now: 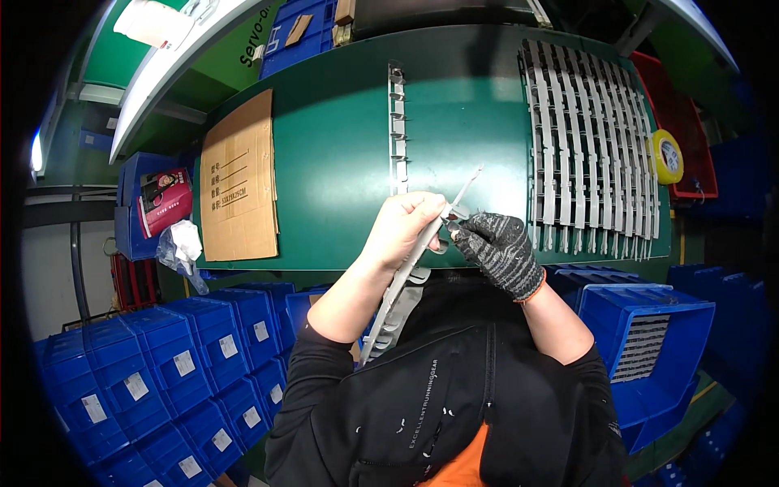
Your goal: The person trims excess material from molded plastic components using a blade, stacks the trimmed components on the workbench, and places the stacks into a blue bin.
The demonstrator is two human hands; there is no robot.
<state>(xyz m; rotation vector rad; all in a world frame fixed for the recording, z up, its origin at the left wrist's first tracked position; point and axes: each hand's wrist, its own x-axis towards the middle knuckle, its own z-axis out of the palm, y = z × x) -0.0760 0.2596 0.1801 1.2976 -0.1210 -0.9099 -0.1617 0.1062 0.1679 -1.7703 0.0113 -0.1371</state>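
A long, narrow grey strip [395,294] with clip-like side tabs slants from near my body up over the table's front edge. My bare left hand [408,226] is closed around its upper part. On my right hand [501,253] is a dark grey knitted glove with an orange cuff. Its fingers are pinched together beside the strip, close to my left fingertips; a small dark thing shows between them, too small to name. Farther back on the green table [324,162], a similar grey strip [397,122] lies pointing away from me.
Many matching strips lie in a block of rows [592,146] at the right. Beside them are a yellow tape roll [667,157] and a red bin [690,146]. Flat cardboard [238,178] covers the table's left end. Blue crates [154,357] stand lower left; another blue crate [690,333] stands lower right.
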